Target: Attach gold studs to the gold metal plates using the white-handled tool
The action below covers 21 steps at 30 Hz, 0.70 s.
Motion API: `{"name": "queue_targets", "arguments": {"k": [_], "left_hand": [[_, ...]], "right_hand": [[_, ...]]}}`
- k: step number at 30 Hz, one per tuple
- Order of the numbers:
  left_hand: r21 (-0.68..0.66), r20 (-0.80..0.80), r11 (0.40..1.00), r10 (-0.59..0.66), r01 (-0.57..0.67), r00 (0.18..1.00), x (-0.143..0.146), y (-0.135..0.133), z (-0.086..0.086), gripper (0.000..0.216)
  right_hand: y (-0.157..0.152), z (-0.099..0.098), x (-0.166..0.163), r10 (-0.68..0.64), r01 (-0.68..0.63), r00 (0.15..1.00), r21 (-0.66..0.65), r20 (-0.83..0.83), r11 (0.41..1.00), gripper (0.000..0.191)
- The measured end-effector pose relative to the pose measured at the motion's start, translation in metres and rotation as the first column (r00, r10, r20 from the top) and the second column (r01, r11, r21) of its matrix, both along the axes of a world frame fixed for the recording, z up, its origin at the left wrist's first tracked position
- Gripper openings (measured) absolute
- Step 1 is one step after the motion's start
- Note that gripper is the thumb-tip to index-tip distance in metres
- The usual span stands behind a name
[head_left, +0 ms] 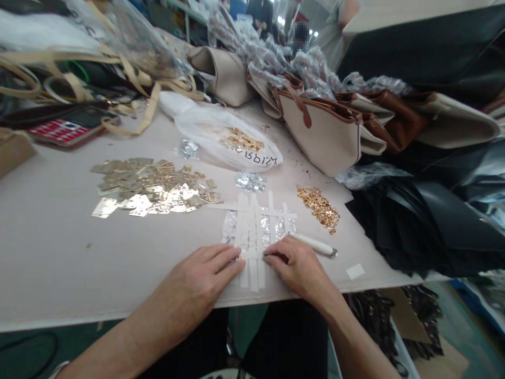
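Tape strips (pixel 252 231) over foil packets (pixel 272 227) pinned by flat left hand (pixel 205 276) and right hand (pixel 294 263), apparently gripping nothing; careless pressing could crease them.

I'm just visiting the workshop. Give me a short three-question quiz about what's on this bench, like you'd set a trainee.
1. True or false: both hands press on the taped foil packet.
2. Which lies right of the packet? A) flat gold plates B) small gold fittings C) red calculator
3. What white-handled thing lies behind the right hand?

Key
1. True: the left hand and right hand both touch its near edge.
2. B.
3. A slim white tool with a metal tip; its exact kind cannot be told.
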<state>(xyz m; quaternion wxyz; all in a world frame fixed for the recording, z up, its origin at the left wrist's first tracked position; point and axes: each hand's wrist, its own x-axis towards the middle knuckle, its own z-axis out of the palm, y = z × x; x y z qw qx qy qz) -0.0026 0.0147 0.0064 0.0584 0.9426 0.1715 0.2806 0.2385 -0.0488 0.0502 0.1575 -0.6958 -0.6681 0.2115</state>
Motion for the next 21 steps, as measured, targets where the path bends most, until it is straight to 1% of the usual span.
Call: {"name": "queue_targets", "arguments": {"k": [3, 5, 7, 10, 12, 14, 18, 21], "left_hand": [[-0.015, -0.007, 1.0, 0.021, -0.021, 1.0, -0.001, -0.005, -0.002, 0.038], [-0.025, -0.009, 0.999, 0.028, -0.028, 1.0, -0.002, -0.007, -0.002, 0.038], [-0.039, -0.011, 0.999, 0.028, -0.028, 1.0, -0.002, -0.007, -0.001, 0.038], [-0.067, -0.019, 0.997, 0.026, -0.027, 0.999, -0.002, -0.007, 0.0, 0.036], [-0.088, -0.029, 0.996, 0.026, -0.029, 0.999, -0.002, -0.008, 0.0, 0.036], [-0.114, -0.04, 0.993, 0.026, -0.03, 0.999, -0.002, -0.008, -0.001, 0.036], [-0.166, -0.054, 0.986, 0.023, -0.031, 0.998, -0.002, -0.009, -0.001, 0.039], [-0.176, -0.045, 0.984, 0.018, -0.026, 0.999, -0.003, -0.01, -0.001, 0.039]], "right_hand": [[0.003, 0.004, -0.001, 0.029, -0.028, 0.999, -0.022, 0.043, 0.999, 0.011], [0.005, 0.01, -0.003, 0.018, -0.017, 1.0, -0.051, 0.023, 0.999, 0.011], [0.008, 0.015, -0.007, -0.026, 0.018, 0.997, -0.1, -0.076, 0.995, 0.012], [0.016, 0.018, -0.017, -0.097, 0.054, 0.962, -0.171, -0.256, 0.984, 0.012], [0.023, 0.016, -0.026, -0.108, 0.047, 0.944, -0.198, -0.311, 0.979, 0.012], [0.029, 0.014, -0.034, -0.094, 0.025, 0.949, -0.226, -0.301, 0.974, 0.013], [0.04, 0.017, -0.044, -0.076, 0.027, 0.983, -0.276, -0.17, 0.961, 0.014], [0.049, 0.021, -0.044, -0.059, 0.016, 0.992, -0.35, -0.112, 0.937, 0.011]]}}
